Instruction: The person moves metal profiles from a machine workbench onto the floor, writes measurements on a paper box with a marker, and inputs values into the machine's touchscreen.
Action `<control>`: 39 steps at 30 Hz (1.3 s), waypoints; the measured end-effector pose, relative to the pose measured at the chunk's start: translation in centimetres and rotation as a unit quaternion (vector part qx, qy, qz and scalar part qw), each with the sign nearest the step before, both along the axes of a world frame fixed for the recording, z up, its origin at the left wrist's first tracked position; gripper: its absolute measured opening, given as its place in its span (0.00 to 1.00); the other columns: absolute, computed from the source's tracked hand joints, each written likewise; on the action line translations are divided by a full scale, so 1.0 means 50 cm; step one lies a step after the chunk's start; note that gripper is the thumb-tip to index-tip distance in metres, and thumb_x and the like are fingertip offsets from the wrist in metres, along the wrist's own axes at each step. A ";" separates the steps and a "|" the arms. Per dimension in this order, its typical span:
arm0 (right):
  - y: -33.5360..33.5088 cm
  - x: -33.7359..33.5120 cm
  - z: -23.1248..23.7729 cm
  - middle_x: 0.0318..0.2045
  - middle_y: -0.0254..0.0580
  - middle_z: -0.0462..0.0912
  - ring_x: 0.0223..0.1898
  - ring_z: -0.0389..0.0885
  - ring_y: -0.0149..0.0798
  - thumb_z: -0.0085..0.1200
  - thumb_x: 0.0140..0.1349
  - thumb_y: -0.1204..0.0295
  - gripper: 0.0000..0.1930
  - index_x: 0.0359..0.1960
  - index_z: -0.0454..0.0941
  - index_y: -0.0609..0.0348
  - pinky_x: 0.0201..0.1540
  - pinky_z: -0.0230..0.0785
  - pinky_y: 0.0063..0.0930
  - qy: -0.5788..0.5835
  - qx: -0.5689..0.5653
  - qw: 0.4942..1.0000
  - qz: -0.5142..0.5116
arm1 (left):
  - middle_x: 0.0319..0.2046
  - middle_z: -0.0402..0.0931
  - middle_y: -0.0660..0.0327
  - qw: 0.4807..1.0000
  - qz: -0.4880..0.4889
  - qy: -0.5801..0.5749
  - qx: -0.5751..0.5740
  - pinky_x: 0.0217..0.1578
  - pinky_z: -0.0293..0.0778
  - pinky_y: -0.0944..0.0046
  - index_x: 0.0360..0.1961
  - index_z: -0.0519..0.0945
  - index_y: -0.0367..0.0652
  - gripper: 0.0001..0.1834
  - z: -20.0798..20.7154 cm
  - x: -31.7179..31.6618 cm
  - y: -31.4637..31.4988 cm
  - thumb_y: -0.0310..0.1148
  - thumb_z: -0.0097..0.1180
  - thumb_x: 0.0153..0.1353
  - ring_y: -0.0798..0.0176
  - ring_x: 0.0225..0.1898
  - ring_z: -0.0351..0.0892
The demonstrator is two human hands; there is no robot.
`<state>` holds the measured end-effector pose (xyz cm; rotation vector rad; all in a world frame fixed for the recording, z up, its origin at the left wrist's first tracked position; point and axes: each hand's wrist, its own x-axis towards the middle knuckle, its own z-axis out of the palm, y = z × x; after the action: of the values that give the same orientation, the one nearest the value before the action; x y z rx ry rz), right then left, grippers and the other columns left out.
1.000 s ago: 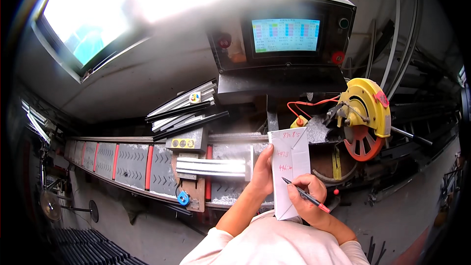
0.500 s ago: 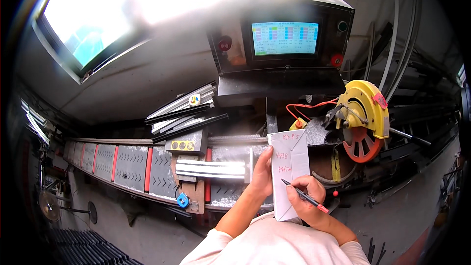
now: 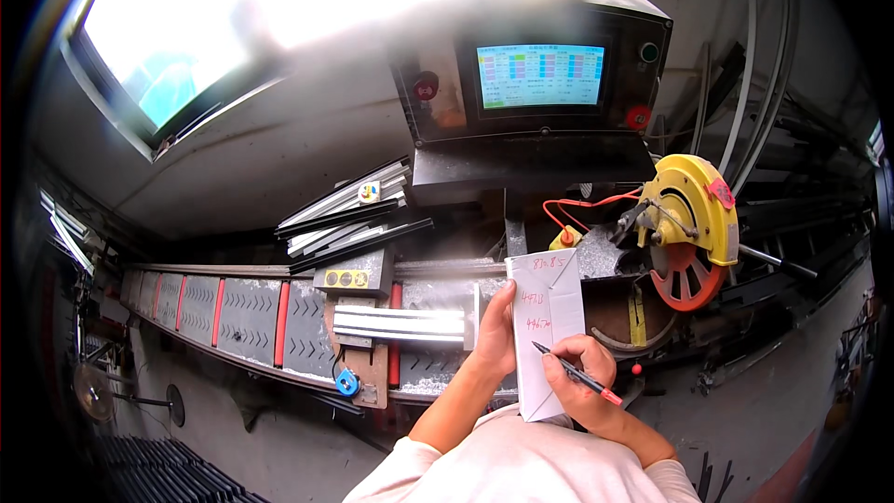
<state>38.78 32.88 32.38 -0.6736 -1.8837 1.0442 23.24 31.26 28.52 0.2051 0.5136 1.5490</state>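
A long white paper box [image 3: 564,303] with creased folds stands in front of my chest, red handwriting on its upper half. My left hand [image 3: 492,340] is closed around its left edge, the thumb lying along the side. In my right hand [image 3: 598,360] I grip a pen [image 3: 585,378] with a black barrel and a red end. Its tip is at the box's face, below the lowest line of writing; whether it touches I cannot tell. My right fingers rest over the box's lower right side.
Ahead is a control panel with a lit screen [image 3: 540,74]. A yellow-guarded saw [image 3: 689,196] with an orange lower guard stands right. A conveyor bed [image 3: 251,317] runs left, with a clamp block holding a silver profile [image 3: 400,323]. More metal profiles [image 3: 349,210] lie behind it.
The box and my left hand have shifted very slightly left and down. My right hand and the pen have barely moved, and both grips are the same.
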 end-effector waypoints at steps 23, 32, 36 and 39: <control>-0.004 0.008 -0.008 0.25 0.38 0.80 0.22 0.76 0.29 0.61 0.56 0.80 0.09 0.36 0.75 0.62 0.25 0.68 0.22 -0.001 0.045 0.999 0.024 | 0.58 0.73 0.51 1.000 0.002 -0.008 -0.024 0.59 0.70 0.52 0.66 0.65 0.38 0.42 -0.002 0.006 -0.005 0.62 0.48 0.63 0.52 0.57 0.75; 0.003 -0.009 -0.008 0.23 0.40 0.79 0.18 0.76 0.37 0.63 0.49 0.82 0.10 0.31 0.74 0.61 0.22 0.68 0.28 0.025 0.040 0.999 0.005 | 0.56 0.76 0.52 0.998 -0.017 -0.043 0.035 0.58 0.73 0.53 0.65 0.66 0.37 0.38 -0.005 -0.001 0.000 0.59 0.44 0.66 0.54 0.56 0.78; 0.005 -0.009 -0.007 0.24 0.41 0.80 0.20 0.77 0.38 0.64 0.51 0.82 0.10 0.31 0.74 0.61 0.23 0.69 0.28 0.016 0.027 0.999 0.016 | 0.56 0.76 0.52 0.999 -0.009 -0.042 0.031 0.57 0.73 0.53 0.65 0.66 0.37 0.38 -0.006 -0.001 0.002 0.58 0.43 0.67 0.54 0.56 0.78; 0.010 -0.001 -0.019 0.27 0.42 0.81 0.23 0.75 0.29 0.61 0.55 0.82 0.11 0.33 0.70 0.61 0.26 0.68 0.21 0.010 0.052 0.998 0.021 | 0.56 0.75 0.52 0.999 -0.007 -0.041 0.033 0.58 0.73 0.53 0.65 0.66 0.37 0.37 -0.004 0.002 0.001 0.58 0.43 0.68 0.54 0.56 0.78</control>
<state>38.71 33.36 31.43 -0.5632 -1.9282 0.9676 23.36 31.31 28.30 0.1940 0.3962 1.5549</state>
